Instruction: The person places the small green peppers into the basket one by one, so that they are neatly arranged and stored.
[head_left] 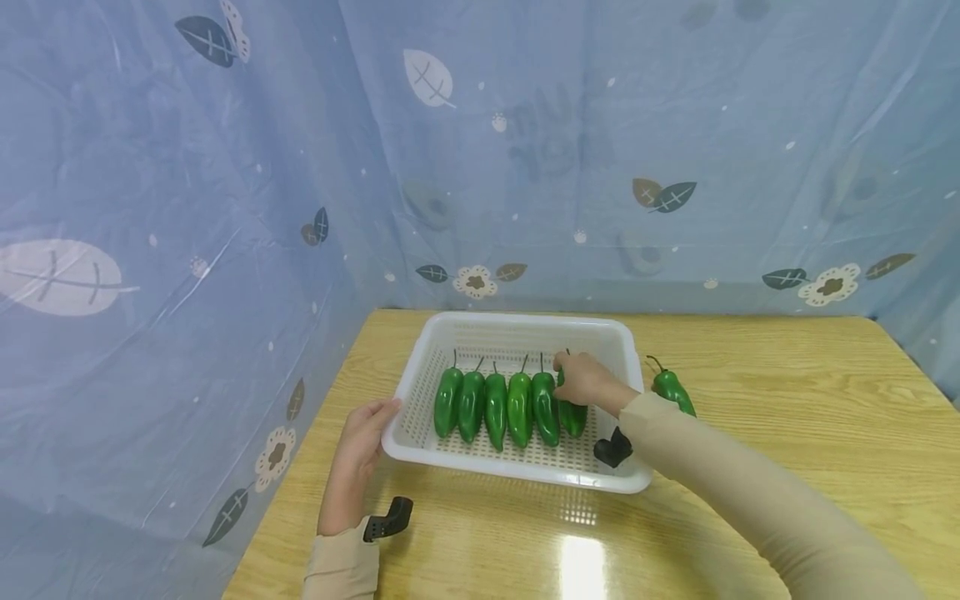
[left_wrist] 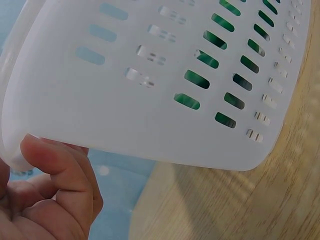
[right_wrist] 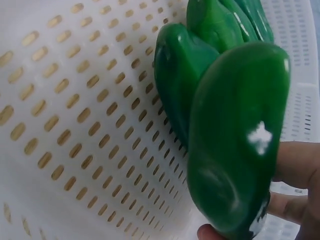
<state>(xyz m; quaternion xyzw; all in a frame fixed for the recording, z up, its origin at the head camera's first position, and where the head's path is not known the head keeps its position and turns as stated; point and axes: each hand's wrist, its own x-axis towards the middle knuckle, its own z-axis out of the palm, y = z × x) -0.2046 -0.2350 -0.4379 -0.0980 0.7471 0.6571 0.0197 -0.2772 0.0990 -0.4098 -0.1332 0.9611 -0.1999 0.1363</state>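
Observation:
A white perforated plastic basket [head_left: 517, 477] stands on the table with several green peppers [head_left: 520, 408] lying side by side in a row, stems toward the far side. My left hand [head_left: 363, 433] grips the basket's rim at the near left; in the left wrist view its fingers [left_wrist: 60, 162] are curled at the white edge. Inside the basket, my right hand [head_left: 587, 379] holds another green pepper [right_wrist: 237, 135] at the row's right end. That pepper's upper part is partly hidden by the hand. In the right wrist view it overlaps the neighbouring pepper [right_wrist: 175, 70].
One more green pepper [head_left: 672, 390] lies on the wooden table [head_left: 810, 400] just right of the basket, partly covered by the right sleeve [head_left: 720, 467]. A blue patterned curtain [head_left: 525, 167] hangs behind and along the left side of the table.

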